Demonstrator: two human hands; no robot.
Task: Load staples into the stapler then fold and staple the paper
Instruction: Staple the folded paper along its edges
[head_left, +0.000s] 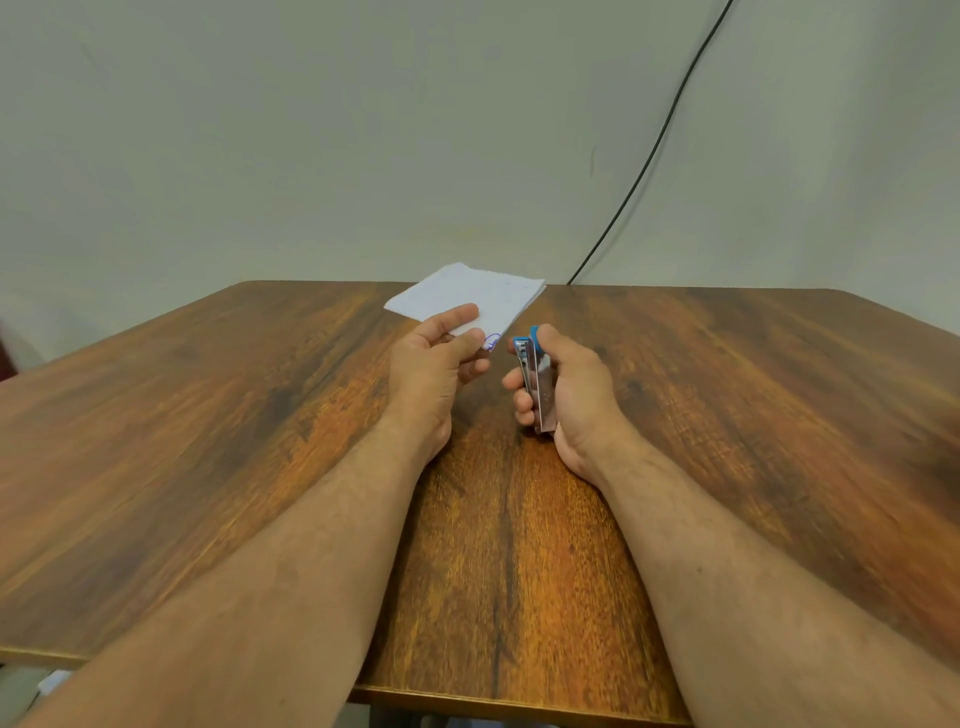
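Note:
My left hand (436, 364) pinches the near corner of a folded white paper (467, 296) between thumb and fingers and holds it above the wooden table (208, 441). Blue ink marks show at the paper's near corner, beside my thumb. My right hand (566, 384) grips a small blue and silver stapler (535, 384), its nose pointing away from me and toward the paper's corner. A small gap separates the stapler's nose from the paper.
A black cable (649, 156) runs down the pale wall and behind the table's far edge. A small white object (52, 680) lies on the floor at the lower left, below the table's near edge.

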